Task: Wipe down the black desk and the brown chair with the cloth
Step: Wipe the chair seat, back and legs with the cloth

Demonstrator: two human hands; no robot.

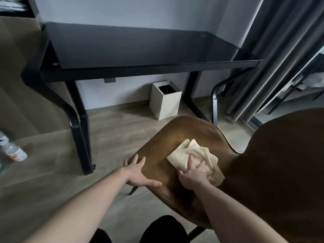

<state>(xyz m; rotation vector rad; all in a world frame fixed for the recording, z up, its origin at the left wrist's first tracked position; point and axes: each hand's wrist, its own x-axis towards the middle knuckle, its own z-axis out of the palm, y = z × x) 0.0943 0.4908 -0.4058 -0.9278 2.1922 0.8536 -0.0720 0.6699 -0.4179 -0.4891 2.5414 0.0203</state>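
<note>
A brown chair stands in front of me, its seat toward the desk and its backrest rising at the right. A crumpled cream cloth lies on the seat. My right hand presses flat on the cloth's near part, fingers spread. My left hand holds the seat's left edge, fingers over the rim and thumb lying on top of the seat. The black desk stands beyond, against the wall, its glossy top bare.
A white square bin with a black liner stands under the desk by the wall. Plastic bottles lie on the wooden floor at the left. Grey curtains hang at the right. The desk's black legs stand left of the chair.
</note>
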